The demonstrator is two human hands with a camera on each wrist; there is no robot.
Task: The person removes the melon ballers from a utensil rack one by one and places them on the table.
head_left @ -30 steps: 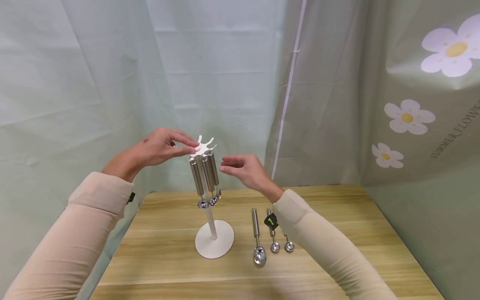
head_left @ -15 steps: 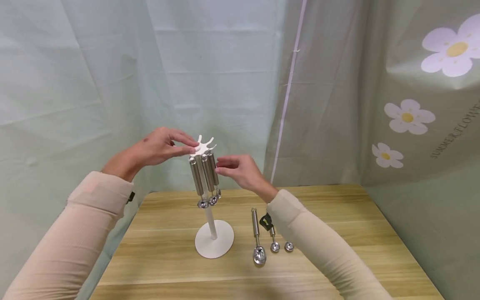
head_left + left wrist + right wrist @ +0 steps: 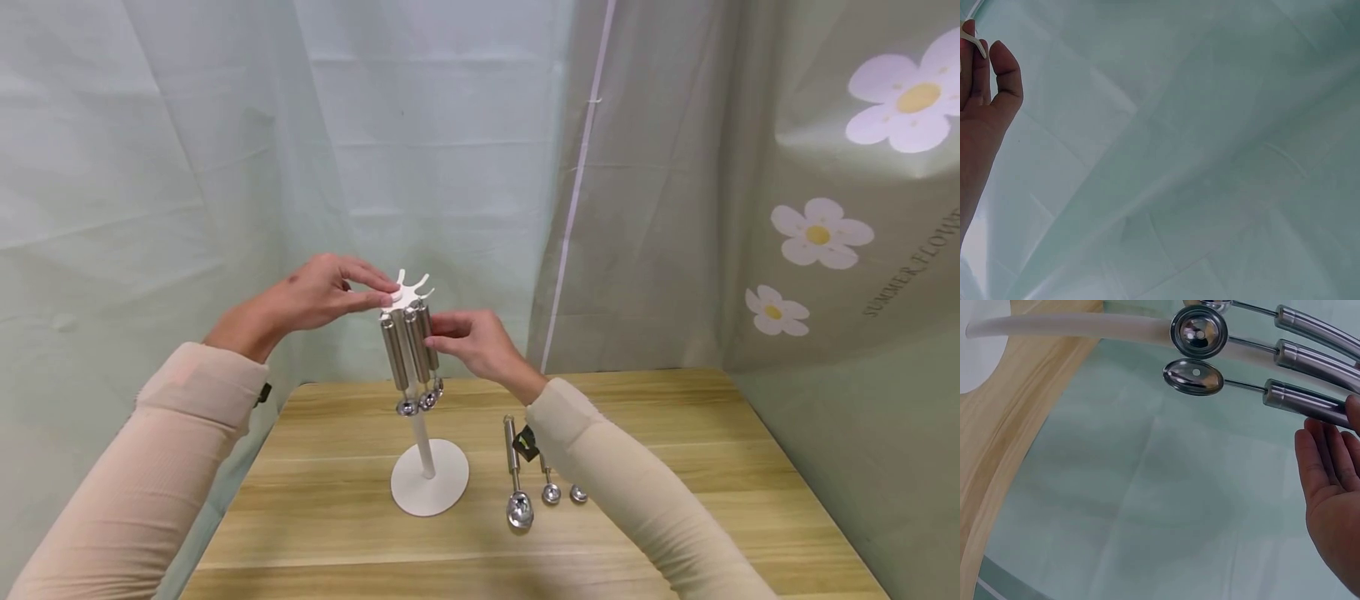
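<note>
Scoops (image 3: 408, 350) hang from white stand (image 3: 427, 487); left hand (image 3: 318, 296) pinches its top steadying it, right hand's (image 3: 472, 342) straight fingers touch a handle.

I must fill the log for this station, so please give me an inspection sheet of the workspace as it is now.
Surface: wooden table, light grain.
Job's things: white stand with a pronged top; steel scoops hang from it; three more scoops lie on the table to the right of the stand's base.
Clutter: nothing seen.
Grippers: left hand pinches the stand's top; right hand touches a hanging scoop handle with straight fingers.
Cables: nothing seen.
Surroundings: pale green curtain behind and on the left, flower-printed cloth on the right.
</note>
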